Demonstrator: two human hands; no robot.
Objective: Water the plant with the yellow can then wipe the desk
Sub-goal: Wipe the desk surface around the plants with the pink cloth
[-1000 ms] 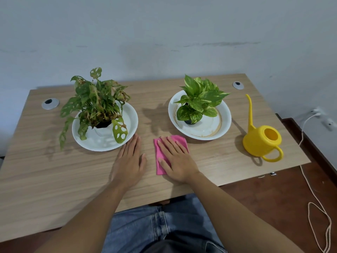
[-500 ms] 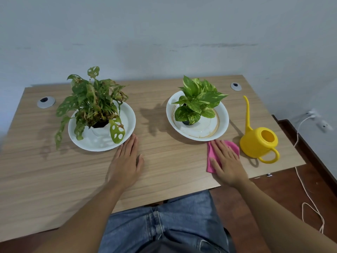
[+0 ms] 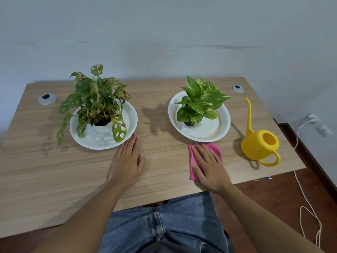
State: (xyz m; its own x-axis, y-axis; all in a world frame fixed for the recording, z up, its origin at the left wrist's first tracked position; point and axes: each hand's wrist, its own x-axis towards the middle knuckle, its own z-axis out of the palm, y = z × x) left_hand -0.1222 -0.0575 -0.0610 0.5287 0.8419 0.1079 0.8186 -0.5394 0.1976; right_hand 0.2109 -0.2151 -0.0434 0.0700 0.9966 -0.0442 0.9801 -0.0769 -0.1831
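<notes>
Cloth (image 3: 193, 161), pink and crumpled, lies on the desk (image 3: 45, 170) under your right hand (image 3: 209, 167), just in front of the right plate's near rim and close to the desk's front edge. Your right hand is flat on it, palm down, fingers spread and pointing away from you; the cloth's left edge and far corner show past them. Your left hand (image 3: 127, 161) rests flat on the bare wood too, palm down, fingers together and thumb out to the side, with the fingertips just beside the rim of the left plate (image 3: 127, 125). That plate holds a white pot with a plant (image 3: 94, 101) whose holed leaves are partly browned and hang over the rim. The right plate (image 3: 225, 123) carries a smaller plant (image 3: 198, 105) with bright green and yellow leaves in a dark pot, and a brownish ring marks the plate's inside. Your yellow can (image 3: 259, 145) stands upright on the desk to the right of that plate, apart from the cloth, with its thin spout rising toward the wall and its handle pointing toward the front edge. Two round cable ports sit near the back corners, one at the left (image 3: 47, 98) and one at the right (image 3: 237, 88). A white cord (image 3: 306, 198) trails over the floor to the right of the desk.
</notes>
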